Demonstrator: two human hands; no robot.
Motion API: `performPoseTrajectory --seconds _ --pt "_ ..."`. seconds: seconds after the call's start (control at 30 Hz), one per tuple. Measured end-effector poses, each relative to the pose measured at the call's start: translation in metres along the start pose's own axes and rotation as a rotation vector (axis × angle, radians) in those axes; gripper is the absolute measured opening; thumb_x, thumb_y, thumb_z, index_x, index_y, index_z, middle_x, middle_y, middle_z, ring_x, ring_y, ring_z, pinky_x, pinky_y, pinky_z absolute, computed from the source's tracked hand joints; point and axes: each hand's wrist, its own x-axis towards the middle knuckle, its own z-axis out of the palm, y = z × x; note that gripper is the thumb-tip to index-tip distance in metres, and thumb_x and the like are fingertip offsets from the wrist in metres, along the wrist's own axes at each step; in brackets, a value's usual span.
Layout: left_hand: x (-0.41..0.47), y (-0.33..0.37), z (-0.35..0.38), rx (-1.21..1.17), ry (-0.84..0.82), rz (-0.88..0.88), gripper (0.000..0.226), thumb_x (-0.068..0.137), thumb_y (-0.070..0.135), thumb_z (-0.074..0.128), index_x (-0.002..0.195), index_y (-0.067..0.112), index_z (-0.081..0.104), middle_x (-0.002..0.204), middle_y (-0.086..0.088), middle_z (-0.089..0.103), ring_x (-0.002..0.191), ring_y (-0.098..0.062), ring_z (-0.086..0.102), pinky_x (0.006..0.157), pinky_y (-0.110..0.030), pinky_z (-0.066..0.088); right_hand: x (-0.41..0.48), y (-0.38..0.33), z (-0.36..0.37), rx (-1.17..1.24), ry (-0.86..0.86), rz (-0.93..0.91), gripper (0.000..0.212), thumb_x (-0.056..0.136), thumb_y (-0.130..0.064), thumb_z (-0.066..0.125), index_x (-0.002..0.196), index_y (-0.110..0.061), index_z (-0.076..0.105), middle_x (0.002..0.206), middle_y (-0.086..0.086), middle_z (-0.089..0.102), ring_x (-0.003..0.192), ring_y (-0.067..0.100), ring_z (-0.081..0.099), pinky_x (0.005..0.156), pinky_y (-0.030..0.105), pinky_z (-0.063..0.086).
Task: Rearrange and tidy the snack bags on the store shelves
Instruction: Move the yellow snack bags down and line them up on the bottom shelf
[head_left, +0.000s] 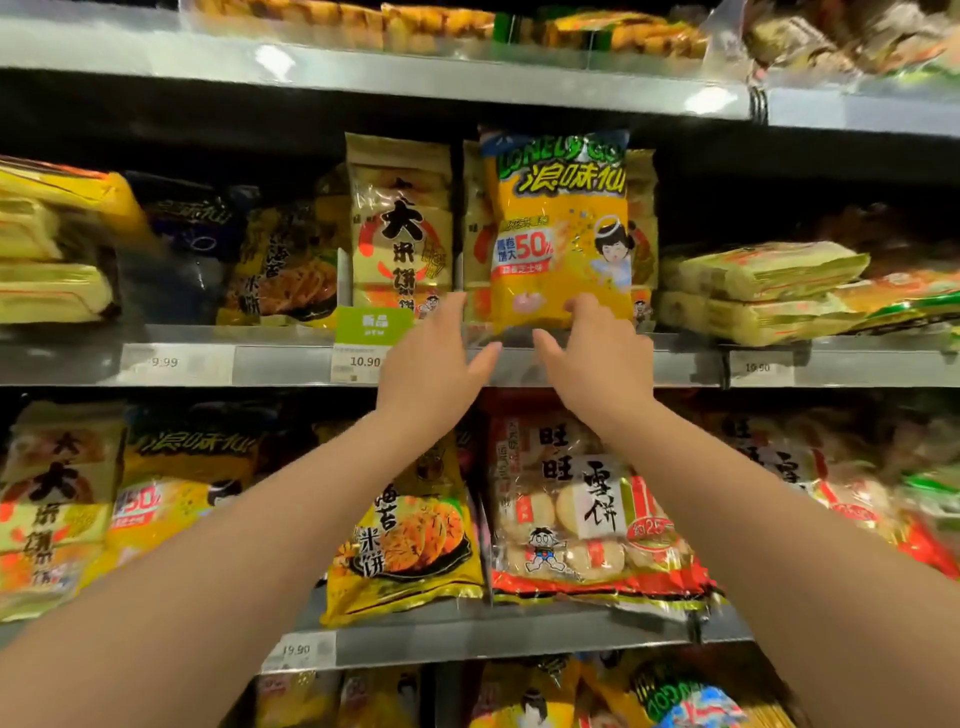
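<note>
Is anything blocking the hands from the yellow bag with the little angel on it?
Nothing visible does. The right hand already touches the bottom edge of the yellow angel bag, and the left hand is open just beside its lower left corner. The bag stands upright at the shelf edge.

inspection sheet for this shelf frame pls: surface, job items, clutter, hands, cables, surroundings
surface: middle shelf, grey metal edge carrying price tags.
job's things: orange snack bag upright at the shelf front, ahead of a yellow rice-cracker bag row.
clutter: flat packs lying stacked to the right; dark bags slumped to the left.
grippers: left hand open beside the bag's lower left corner; right hand, fingers on its bottom edge, grip unclear.
cables: nothing seen.
surroundings: stocked shelves above and below; green label on the edge.
</note>
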Motion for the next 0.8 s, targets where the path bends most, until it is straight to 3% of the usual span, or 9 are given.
performPoseTrajectory --seconds 0.13,0.2,0.33,0.4,0.57,0.67,0.8 --pt "0.038 0.014 0.027 -0.056 0.012 0.000 0.063 0.090 0.042 0.053 0.141 0.014 0.027 0.126 -0.008 0.055 0.109 -0.027 0.056 0.082 -0.038 0.046 0.034 0.029 0.008 -0.006 -0.008 0.129 0.062 0.091 -0.050 0.048 0.140 -0.015 0.032 0.137 0.009 0.047 0.127 0.032 0.043 0.098 0.047 0.037" --pt "0.049 0.016 0.040 -0.053 -0.037 -0.048 0.065 0.091 0.041 0.051 0.142 0.013 0.024 0.126 -0.011 0.054 0.107 -0.030 0.055 0.080 -0.038 0.045 0.042 0.044 0.012 0.009 0.011 0.172 0.062 0.092 -0.047 0.049 0.140 -0.013 0.031 0.138 0.010 0.043 0.128 0.031 0.041 0.098 0.047 0.037" --pt "0.060 0.018 0.057 0.005 -0.146 -0.141 0.062 0.093 0.045 0.047 0.138 0.011 0.023 0.109 -0.011 0.059 0.083 -0.027 0.053 0.066 -0.033 0.041 0.053 0.066 0.019 0.039 -0.038 0.272 0.040 0.095 -0.040 0.046 0.123 -0.011 0.048 0.125 0.013 0.055 0.118 0.034 0.047 0.090 0.043 0.041" --pt "0.064 0.021 0.060 0.061 -0.189 -0.168 0.065 0.093 0.048 0.045 0.140 0.011 0.021 0.109 -0.012 0.060 0.089 -0.031 0.057 0.067 -0.034 0.042 0.058 0.071 0.020 -0.015 -0.095 0.278 0.034 0.099 -0.037 0.039 0.114 -0.012 0.055 0.116 0.013 0.061 0.114 0.034 0.049 0.086 0.041 0.038" --pt "0.073 0.026 0.051 -0.087 -0.172 -0.217 0.068 0.092 0.049 0.047 0.144 0.014 0.020 0.124 -0.010 0.057 0.108 -0.033 0.056 0.080 -0.038 0.046 0.065 0.065 0.004 0.104 0.136 0.212 0.026 0.100 -0.026 0.039 0.103 -0.012 0.060 0.104 0.009 0.062 0.099 0.032 0.055 0.074 0.036 0.031" --pt "0.074 0.032 0.036 -0.136 -0.116 -0.201 0.071 0.091 0.047 0.050 0.147 0.018 0.018 0.123 -0.007 0.058 0.108 -0.032 0.056 0.082 -0.037 0.046 0.062 0.052 -0.009 0.266 0.233 0.187 0.022 0.100 -0.025 0.038 0.090 -0.011 0.051 0.093 0.007 0.055 0.086 0.029 0.054 0.069 0.034 0.034" --pt "0.062 0.043 0.017 -0.199 -0.028 -0.154 0.067 0.088 0.047 0.055 0.143 0.017 0.029 0.127 -0.005 0.056 0.112 -0.027 0.054 0.090 -0.041 0.047 0.044 0.039 -0.026 0.426 0.299 0.172 0.022 0.101 -0.026 0.034 0.087 -0.012 0.043 0.086 0.006 0.049 0.075 0.021 0.046 0.061 0.031 0.030"
